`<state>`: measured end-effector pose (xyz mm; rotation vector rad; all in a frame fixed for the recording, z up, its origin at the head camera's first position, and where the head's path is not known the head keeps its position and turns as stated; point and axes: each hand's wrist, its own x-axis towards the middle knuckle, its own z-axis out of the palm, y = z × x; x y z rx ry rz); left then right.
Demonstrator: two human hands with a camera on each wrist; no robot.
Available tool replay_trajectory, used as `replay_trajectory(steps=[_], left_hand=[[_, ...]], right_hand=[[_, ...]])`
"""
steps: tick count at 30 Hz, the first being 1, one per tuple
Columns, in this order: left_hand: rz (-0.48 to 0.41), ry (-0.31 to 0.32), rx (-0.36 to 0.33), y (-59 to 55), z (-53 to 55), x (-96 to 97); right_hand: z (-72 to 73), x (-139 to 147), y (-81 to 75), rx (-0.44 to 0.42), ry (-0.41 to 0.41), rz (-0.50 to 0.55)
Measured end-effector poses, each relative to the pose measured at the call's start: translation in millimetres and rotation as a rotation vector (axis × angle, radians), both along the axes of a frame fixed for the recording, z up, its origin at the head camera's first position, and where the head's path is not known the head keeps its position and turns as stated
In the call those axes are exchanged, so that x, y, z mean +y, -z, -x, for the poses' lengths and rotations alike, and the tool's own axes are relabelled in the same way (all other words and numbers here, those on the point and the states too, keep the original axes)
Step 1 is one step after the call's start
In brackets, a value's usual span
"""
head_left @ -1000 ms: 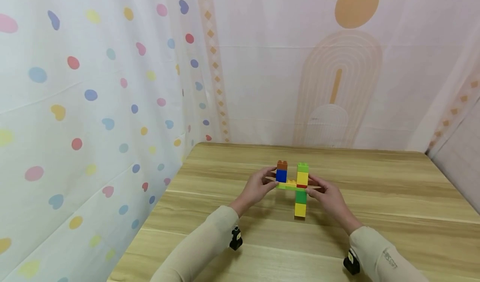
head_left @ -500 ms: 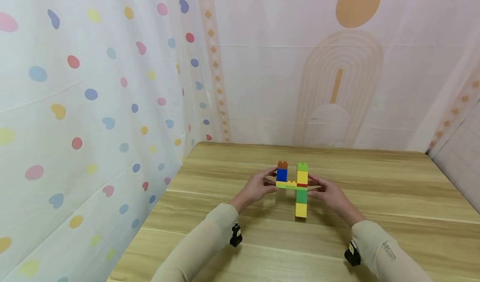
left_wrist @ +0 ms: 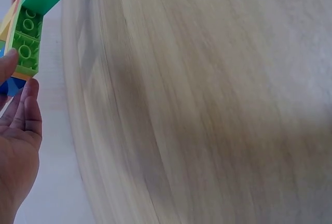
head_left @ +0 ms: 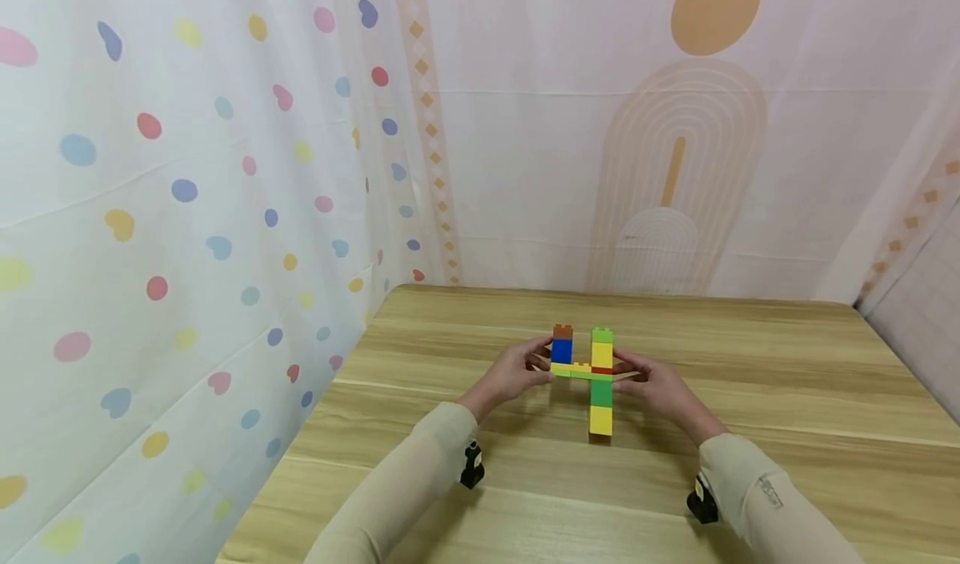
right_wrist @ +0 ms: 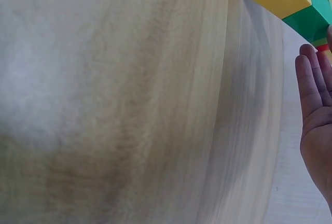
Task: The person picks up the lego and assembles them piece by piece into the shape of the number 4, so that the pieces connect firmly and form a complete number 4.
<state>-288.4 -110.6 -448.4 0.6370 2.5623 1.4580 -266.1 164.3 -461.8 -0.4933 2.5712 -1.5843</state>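
A figure of toy building bricks [head_left: 601, 393] stands upright between the two hands. Its tall column has light green, yellow, red, green and yellow parts. A flat yellow and light green arm reaches left from it, bearing a blue brick [head_left: 562, 351] with a brown one on top. My left hand [head_left: 516, 371] pinches this arm's outer end, thumb in front and fingers behind. The arm's hollow underside [left_wrist: 27, 37] shows in the left wrist view. On the other side, my right hand [head_left: 660, 386] holds the column's middle between thumb and fingers; the thumb is mostly cut off in the right wrist view.
The figure is over a wood-grain table [head_left: 787, 397]. Behind the table hangs a pale patterned curtain [head_left: 525, 172], and a white curtain with coloured dots [head_left: 202, 239] runs along the left. Each sleeve carries a small black device [head_left: 472, 466] at the wrist.
The brick figure has shifted very slightly left and turned a little. Both hands stay at its two sides, with the left thumb slightly lower on the arm's end.
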Motion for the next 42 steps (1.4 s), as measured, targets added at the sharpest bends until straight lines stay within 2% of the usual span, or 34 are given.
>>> replay_trajectory(steps=[6, 15, 22, 26, 35, 42], left_hand=[[0.006, -0.005, -0.037, -0.1, -0.4, -2.1], [0.027, -0.004, -0.038, 4.3, 2.2, -4.4], [0.048, -0.003, -0.055, 8.2, 4.8, -4.7], [0.058, -0.002, -0.076, 10.0, 5.2, -4.6], [0.054, 0.054, -0.088, 15.5, 6.3, -6.8], [0.069, 0.034, -0.101, 17.7, 5.8, -7.8]], right_hand=[[5.0, -1.0, 0.5, -0.014, -0.012, -0.042], [7.1, -1.8, -0.6, -0.02, -0.057, -0.069], [9.3, 2.1, 4.2, -0.047, -0.132, -0.031], [11.9, 2.8, 9.3, -0.092, -0.154, 0.013], [10.4, 0.7, 11.8, -0.184, -0.148, -0.001], [8.9, -0.2, 12.0, -0.173, -0.17, -0.027]])
